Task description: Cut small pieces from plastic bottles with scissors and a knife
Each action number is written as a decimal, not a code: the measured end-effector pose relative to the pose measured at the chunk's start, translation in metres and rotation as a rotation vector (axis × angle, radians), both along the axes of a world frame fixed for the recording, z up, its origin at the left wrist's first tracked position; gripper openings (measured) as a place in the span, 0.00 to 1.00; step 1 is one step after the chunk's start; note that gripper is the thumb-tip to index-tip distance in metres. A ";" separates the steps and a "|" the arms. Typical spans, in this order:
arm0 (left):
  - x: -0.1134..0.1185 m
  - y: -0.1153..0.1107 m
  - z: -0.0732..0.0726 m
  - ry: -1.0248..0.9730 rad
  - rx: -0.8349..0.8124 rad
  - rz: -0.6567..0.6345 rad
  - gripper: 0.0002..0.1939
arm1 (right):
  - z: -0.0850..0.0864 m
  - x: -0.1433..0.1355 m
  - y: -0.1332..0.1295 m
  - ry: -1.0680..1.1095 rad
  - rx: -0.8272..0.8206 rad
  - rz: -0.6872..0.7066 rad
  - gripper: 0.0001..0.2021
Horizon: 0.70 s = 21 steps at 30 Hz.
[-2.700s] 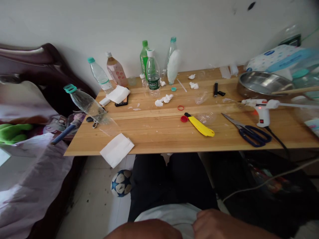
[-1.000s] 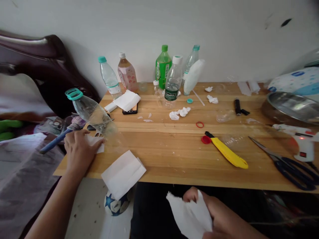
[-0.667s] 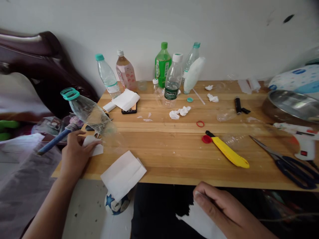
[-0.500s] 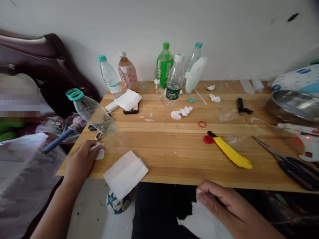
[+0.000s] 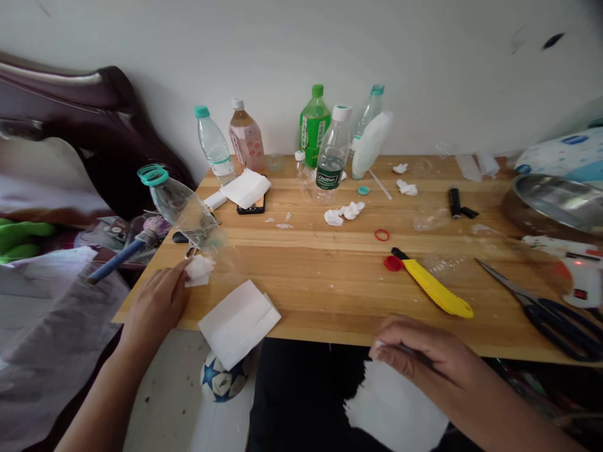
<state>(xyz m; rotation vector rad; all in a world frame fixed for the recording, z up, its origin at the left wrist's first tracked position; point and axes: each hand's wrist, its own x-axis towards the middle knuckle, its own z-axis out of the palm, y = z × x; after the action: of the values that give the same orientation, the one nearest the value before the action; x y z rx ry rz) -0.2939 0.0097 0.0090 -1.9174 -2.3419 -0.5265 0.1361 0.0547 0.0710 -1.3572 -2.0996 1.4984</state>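
My left hand lies at the table's left edge with its fingers stretched along the top. Its fingertips are beside a small torn piece of tissue; whether they touch it I cannot tell. Behind it leans a clear bottle with an open teal-rimmed neck. In the lower right, my right hand pinches a torn sheet of tissue between thumb and fingers; the sheet hangs over my lap with a ragged left edge. A folded tissue overhangs the front edge between my hands.
A yellow utility knife, scissors, a glue gun and a metal basin occupy the right side. Several bottles stand at the back, including a green one. A phone lies under tissue. Crumpled tissue sits mid-table.
The small tissue piece is farther in on the table and shows more fully; my left fingers have come off its top. My right hand has risen slightly, still holding the torn sheet.
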 end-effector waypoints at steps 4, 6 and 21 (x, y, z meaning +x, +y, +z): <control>-0.002 0.007 -0.001 -0.165 0.017 0.239 0.17 | 0.007 -0.003 0.029 -0.013 0.070 0.022 0.17; -0.005 0.012 -0.001 -0.196 0.013 0.269 0.14 | 0.007 -0.010 0.047 -0.017 0.113 0.027 0.17; 0.005 0.005 0.015 -0.213 0.341 0.357 0.19 | -0.014 -0.105 0.189 0.183 0.148 0.614 0.09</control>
<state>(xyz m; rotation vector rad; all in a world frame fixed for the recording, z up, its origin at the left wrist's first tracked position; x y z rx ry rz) -0.2886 0.0148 0.0239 -1.3182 -2.4380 -1.0511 0.0306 0.2441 0.0565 -0.5111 -2.5684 1.5435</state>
